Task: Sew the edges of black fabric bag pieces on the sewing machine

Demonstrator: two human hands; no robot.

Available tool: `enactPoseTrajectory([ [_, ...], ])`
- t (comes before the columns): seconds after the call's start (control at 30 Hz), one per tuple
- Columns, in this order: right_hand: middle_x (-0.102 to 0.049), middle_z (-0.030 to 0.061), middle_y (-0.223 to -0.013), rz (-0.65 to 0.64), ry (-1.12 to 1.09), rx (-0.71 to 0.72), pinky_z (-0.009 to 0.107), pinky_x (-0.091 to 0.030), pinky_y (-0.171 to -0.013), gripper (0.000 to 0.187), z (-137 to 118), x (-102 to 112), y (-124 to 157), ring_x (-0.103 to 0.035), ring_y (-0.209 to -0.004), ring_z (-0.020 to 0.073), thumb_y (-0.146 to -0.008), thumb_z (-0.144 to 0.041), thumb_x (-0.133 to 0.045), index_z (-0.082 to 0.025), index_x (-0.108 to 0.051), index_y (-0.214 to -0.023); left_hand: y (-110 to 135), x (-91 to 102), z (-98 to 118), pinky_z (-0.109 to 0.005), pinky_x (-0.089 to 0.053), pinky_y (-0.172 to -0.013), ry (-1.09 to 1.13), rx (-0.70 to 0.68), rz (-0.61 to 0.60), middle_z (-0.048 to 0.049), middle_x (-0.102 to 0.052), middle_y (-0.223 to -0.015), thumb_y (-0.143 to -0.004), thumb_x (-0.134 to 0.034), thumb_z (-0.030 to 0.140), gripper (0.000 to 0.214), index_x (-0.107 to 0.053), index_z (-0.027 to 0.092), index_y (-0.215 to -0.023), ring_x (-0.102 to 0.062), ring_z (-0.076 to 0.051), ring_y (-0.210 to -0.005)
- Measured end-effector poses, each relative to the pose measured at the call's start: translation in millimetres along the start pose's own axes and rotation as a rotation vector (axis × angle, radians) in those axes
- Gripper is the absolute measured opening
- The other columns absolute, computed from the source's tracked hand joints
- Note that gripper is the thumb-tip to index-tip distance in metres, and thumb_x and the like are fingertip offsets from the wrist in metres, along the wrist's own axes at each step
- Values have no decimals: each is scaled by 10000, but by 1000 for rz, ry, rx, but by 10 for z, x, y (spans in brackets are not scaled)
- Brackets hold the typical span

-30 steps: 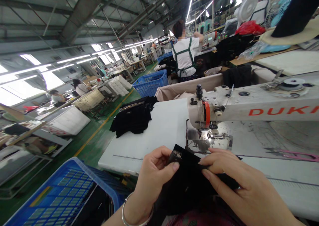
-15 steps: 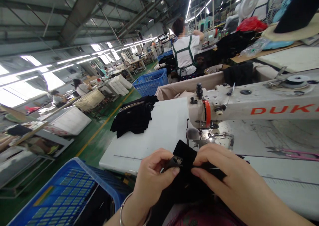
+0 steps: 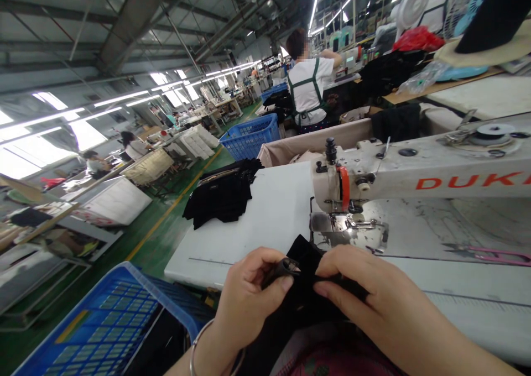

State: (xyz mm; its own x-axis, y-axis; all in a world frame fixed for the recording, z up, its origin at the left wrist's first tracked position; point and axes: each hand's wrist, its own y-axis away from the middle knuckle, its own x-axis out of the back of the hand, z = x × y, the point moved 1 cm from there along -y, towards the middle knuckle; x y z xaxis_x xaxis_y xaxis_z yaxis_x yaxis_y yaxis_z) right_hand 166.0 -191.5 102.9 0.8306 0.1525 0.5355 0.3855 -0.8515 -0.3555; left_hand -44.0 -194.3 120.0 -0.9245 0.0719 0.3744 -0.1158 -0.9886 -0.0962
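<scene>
In front of the sewing machine, a piece of black cloth [image 3: 305, 254] is stretched between my two hands, one corner pointing up toward the needle area. My left hand [image 3: 253, 296] is closed, thumb against fingers, on a dark rolled part of it; a small greyish bit shows at the end, too unclear to name. My right hand [image 3: 360, 285] pinches the same cloth a little to the right, thumb and forefinger pressed together. The rest of the cloth hangs down over my lap. Just beyond my hands is the sewing machine [image 3: 346, 191] with its metal presser and plate parts.
A pile of black cloth pieces [image 3: 224, 191] lies on the white table [image 3: 277, 199], left of the machine. Pink-handled scissors [image 3: 498, 254] rest at right. A blue basket [image 3: 136, 304] stands at lower left, another blue basket [image 3: 251, 135] farther off. A person [image 3: 307, 85] works beyond.
Both hands have shifted slightly left and down with the cloth. The rolled part in my left hand has turned a little, showing more of its end.
</scene>
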Motion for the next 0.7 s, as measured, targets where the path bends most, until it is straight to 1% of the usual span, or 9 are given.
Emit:
enactPoseTrajectory([
  [0.07,-616,-25,-776,48,-2,70,237,-431,-607,75,-103,-61,6,-574,-693,126,-899,-167,-559,-232,-580,-867,-71,147,163,-221,-476,-645,-90,26,-37,-24,-692,-791,-796,-689,205,89,-674,191,-883,-623,-145,-711],
  [0.1,-609,-24,-747,62,-15,138,231,-418,-579,86,-153,-95,8,-564,-661,122,-911,-162,-535,-227,-587,-888,-128,226,248,-221,-478,-645,-125,43,-94,-25,-698,-792,-807,-687,224,93,-679,192,-893,-627,-147,-709],
  [0.2,-651,5,-825,-24,-129,326,216,-450,-604,225,-175,-225,21,-594,-706,119,-931,-121,-445,-212,-613,-1051,-376,383,367,-246,-503,-704,-212,101,-385,-41,-725,-877,-836,-661,260,126,-691,194,-939,-663,-175,-786],
  [0.27,-691,19,-974,-124,-167,307,207,-495,-721,358,-13,-345,42,-640,-836,113,-899,-54,-415,-207,-585,-1175,-582,355,241,-257,-512,-724,-307,91,-532,-37,-733,-901,-842,-634,236,128,-693,190,-946,-675,-179,-799],
  [0.33,-697,15,-1077,-178,-23,263,207,-501,-824,462,267,-483,60,-652,-937,107,-869,-5,-413,-201,-543,-1267,-802,199,-44,-255,-515,-703,-442,17,-591,-24,-731,-857,-828,-624,202,114,-696,179,-913,-674,-171,-761],
  [0.4,-702,20,-1024,-213,292,275,219,-514,-800,430,593,-598,45,-658,-882,118,-892,-31,-461,-183,-543,-1286,-1035,-50,-392,-256,-507,-655,-610,-68,-527,-5,-706,-753,-782,-658,181,75,-702,169,-842,-647,-164,-683],
  [0.5,-679,59,-894,-206,478,257,312,-525,-754,263,1017,-608,-97,-638,-825,192,-891,-80,-535,-151,-659,-1112,-1399,-477,-793,-291,-505,-704,-689,-134,-415,-22,-684,-760,-745,-691,161,48,-704,157,-791,-632,-184,-731],
  [0.6,-653,115,-970,-172,573,235,398,-504,-835,205,1273,-413,-309,-603,-977,260,-875,-75,-550,-141,-698,-1000,-1738,-826,-927,-378,-488,-866,-758,-212,-257,-98,-676,-965,-763,-709,195,141,-703,138,-892,-609,-259,-972],
  [0.7,-658,134,-1027,-159,621,233,400,-507,-838,250,1404,-179,-410,-610,-990,260,-839,-11,-532,-134,-701,-976,-1925,-1047,-924,-459,-424,-985,-806,-305,-180,-161,-638,-1097,-855,-623,190,165,-674,114,-993,-541,-314,-1131],
])
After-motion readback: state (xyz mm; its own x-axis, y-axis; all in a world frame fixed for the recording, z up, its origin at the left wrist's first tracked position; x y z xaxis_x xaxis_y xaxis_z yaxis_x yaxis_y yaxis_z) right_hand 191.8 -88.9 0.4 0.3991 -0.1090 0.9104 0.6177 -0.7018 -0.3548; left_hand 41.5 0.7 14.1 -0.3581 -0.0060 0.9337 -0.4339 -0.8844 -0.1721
